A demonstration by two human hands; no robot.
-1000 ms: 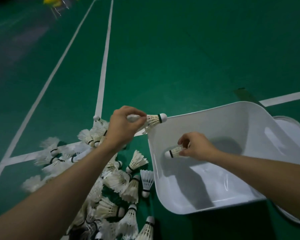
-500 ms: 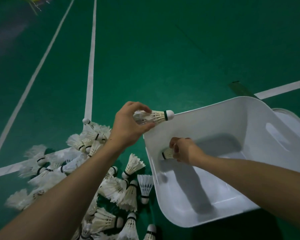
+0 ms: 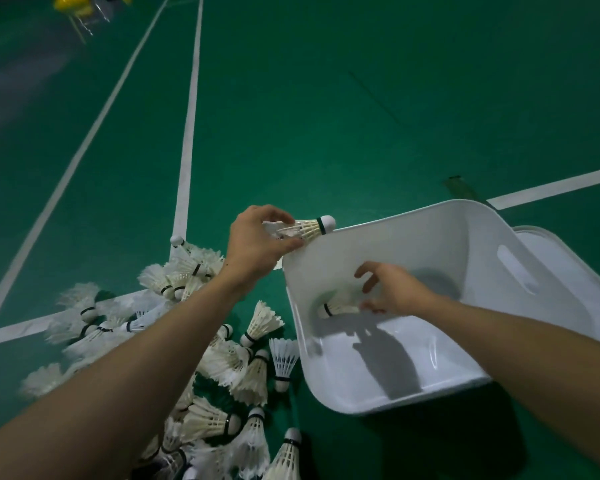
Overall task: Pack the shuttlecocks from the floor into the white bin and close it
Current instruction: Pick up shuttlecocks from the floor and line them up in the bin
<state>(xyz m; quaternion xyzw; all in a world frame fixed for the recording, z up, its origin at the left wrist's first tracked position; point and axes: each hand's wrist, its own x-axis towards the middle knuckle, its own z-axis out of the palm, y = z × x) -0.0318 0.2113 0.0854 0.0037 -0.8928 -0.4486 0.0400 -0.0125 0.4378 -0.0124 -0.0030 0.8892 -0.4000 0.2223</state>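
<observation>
A person's 2 bare arms reach over a green court floor (image 3: 326,98) with white lines. The left hand (image 3: 257,242) pinches a white feathered shuttlecock (image 3: 305,228) by its skirt, cork pointing over the rim of a white plastic bin (image 3: 465,368). The right hand (image 3: 392,289), fingers spread and empty, hovers inside the bin just beside 1 shuttlecock lying there (image 3: 336,309). A pile of shuttlecocks (image 3: 236,368) lies on the floor left of the bin. A white lid (image 3: 568,258) rests behind the bin.
</observation>
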